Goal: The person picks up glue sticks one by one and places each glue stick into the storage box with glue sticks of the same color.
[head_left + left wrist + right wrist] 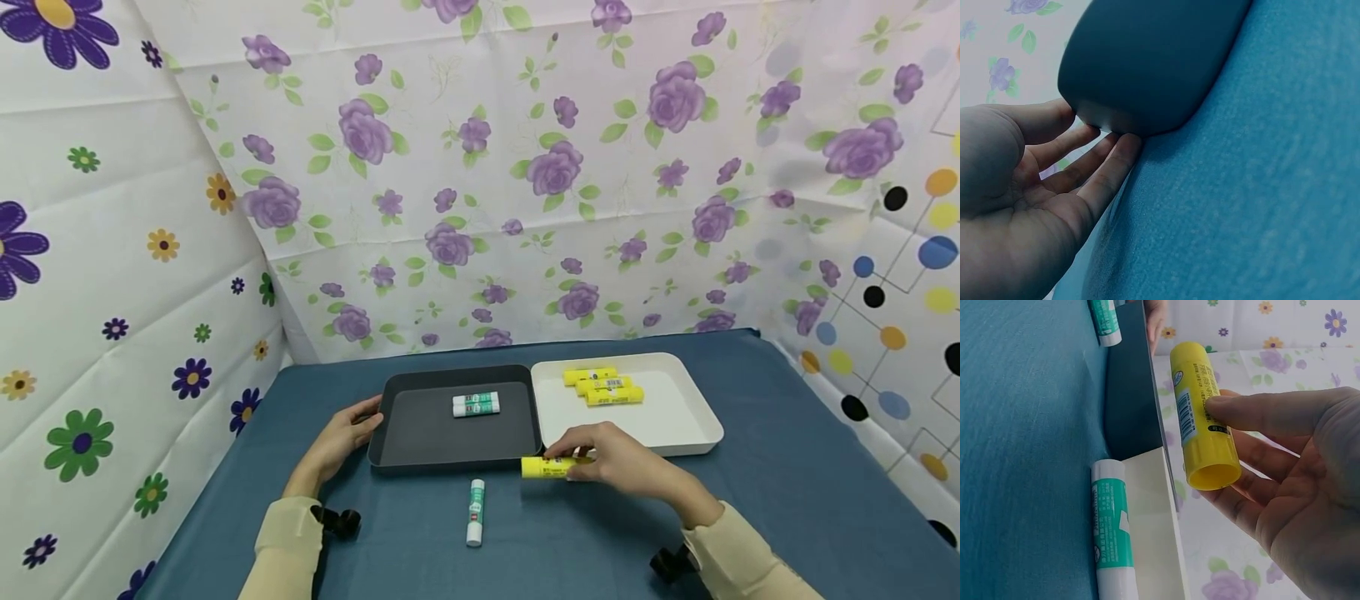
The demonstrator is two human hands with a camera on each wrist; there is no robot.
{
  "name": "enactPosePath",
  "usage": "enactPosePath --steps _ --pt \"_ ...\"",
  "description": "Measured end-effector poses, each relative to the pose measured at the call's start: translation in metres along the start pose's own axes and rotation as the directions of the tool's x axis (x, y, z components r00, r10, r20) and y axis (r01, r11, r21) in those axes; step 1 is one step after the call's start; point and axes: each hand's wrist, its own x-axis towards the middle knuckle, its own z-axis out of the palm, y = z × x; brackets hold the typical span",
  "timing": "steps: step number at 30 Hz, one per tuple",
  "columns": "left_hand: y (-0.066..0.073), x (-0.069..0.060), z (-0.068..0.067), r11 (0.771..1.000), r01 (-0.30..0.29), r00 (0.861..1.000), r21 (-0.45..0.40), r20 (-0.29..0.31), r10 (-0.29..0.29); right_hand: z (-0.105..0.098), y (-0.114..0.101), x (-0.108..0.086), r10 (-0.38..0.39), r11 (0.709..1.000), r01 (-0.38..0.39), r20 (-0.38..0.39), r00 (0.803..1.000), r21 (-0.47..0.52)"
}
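My right hand (611, 457) pinches a yellow glue stick (543, 467) between thumb and fingers, above the table at the front of the trays. In the right wrist view this yellow glue stick (1204, 419) shows its open-looking end. My left hand (341, 440) touches the left end of the dark grey tray (420, 450) with fairly straight fingers. On that tray lie two green-and-white glue sticks (476, 404). The white tray (675, 408) beside it holds several yellow glue sticks (613, 396). One green-and-white glue stick (475, 512) lies on the cloth before the dark tray.
Another green-and-white glue stick (1113, 525) lies on the cloth beside the white tray in the right wrist view. A blue cloth (405, 542) covers the table. Flowered sheets (480, 208) hang behind and at the left, a dotted one (892, 333) at the right.
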Motion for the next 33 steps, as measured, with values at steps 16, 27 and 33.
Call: enactPosePath --steps 16,27,33 --pt "0.002 -0.002 0.001 1.000 -0.001 1.000 0.002 0.007 0.001 -0.029 0.009 -0.003 0.005 1.000 -0.005 -0.048 0.999 -0.009" --pt "0.001 -0.001 0.001 1.000 -0.018 1.000 0.001 0.005 0.018 -0.056 0.020 -0.002 0.011 0.995 -0.017 -0.072 0.997 -0.093" --pt "0.001 -0.002 0.001 1.000 -0.016 1.000 0.002 0.001 0.016 -0.075 0.030 -0.003 0.047 0.990 -0.056 -0.072 0.996 -0.133"
